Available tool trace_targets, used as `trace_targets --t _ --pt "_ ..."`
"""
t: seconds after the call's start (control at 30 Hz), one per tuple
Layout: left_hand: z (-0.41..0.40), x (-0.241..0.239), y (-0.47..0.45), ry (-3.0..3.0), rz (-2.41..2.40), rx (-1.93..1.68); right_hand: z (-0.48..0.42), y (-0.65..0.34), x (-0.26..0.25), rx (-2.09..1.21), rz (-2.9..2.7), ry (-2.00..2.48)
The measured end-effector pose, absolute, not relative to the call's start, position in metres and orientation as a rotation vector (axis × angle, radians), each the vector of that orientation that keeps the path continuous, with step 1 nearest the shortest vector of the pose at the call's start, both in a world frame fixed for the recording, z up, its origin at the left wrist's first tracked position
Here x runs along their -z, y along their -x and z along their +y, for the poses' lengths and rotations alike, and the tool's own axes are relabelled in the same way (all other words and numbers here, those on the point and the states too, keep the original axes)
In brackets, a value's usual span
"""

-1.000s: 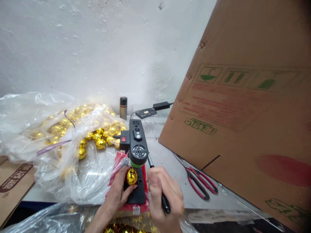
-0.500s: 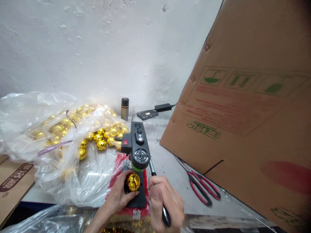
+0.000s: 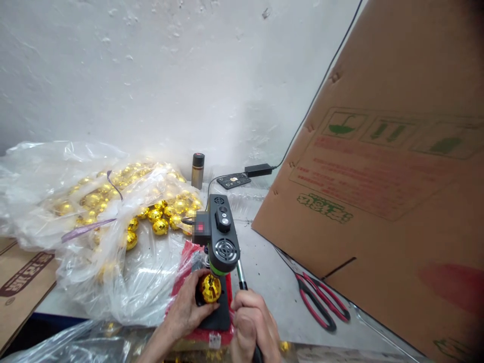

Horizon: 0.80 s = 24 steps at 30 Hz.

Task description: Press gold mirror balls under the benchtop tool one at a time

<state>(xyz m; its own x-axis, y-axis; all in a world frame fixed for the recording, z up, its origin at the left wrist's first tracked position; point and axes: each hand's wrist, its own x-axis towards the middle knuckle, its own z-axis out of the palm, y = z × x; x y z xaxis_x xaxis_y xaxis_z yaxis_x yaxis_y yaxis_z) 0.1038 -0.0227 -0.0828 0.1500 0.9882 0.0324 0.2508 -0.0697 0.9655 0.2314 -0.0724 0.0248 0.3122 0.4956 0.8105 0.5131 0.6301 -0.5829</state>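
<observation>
My left hand (image 3: pixel 191 305) holds a small gold mirrored ball (image 3: pixel 211 289) between thumb and fingers, on the black base (image 3: pixel 217 318) of a small bench drill press (image 3: pixel 224 237). The ball sits directly under the press head; whether the bit touches it I cannot tell. My right hand (image 3: pixel 252 322) is wrapped round the black grip of the feed lever (image 3: pixel 242 276), to the right of the base. Red plastic (image 3: pixel 181 269) lies beneath the base.
Left of the press, a clear plastic bag (image 3: pixel 94 272) spills many gold balls (image 3: pixel 160 227). Red-and-black scissors (image 3: pixel 321 302) lie by a big cardboard box (image 3: pixel 363 212) on the right. Behind stand a bottle (image 3: pixel 197 171) and a black power adapter (image 3: pixel 259 170) with its cable.
The view has shifted slightly, so everything sits a little lower and further right. My right hand has come down a little with the lever. My left hand keeps the ball in place.
</observation>
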Motion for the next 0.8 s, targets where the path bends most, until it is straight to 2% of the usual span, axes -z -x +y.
trace_targets --t 0.8 --pt "-0.02 0.092 -0.106 -1.471 1.242 -1.035 -0.072 -0.225 -0.011 -0.055 -1.21 0.951"
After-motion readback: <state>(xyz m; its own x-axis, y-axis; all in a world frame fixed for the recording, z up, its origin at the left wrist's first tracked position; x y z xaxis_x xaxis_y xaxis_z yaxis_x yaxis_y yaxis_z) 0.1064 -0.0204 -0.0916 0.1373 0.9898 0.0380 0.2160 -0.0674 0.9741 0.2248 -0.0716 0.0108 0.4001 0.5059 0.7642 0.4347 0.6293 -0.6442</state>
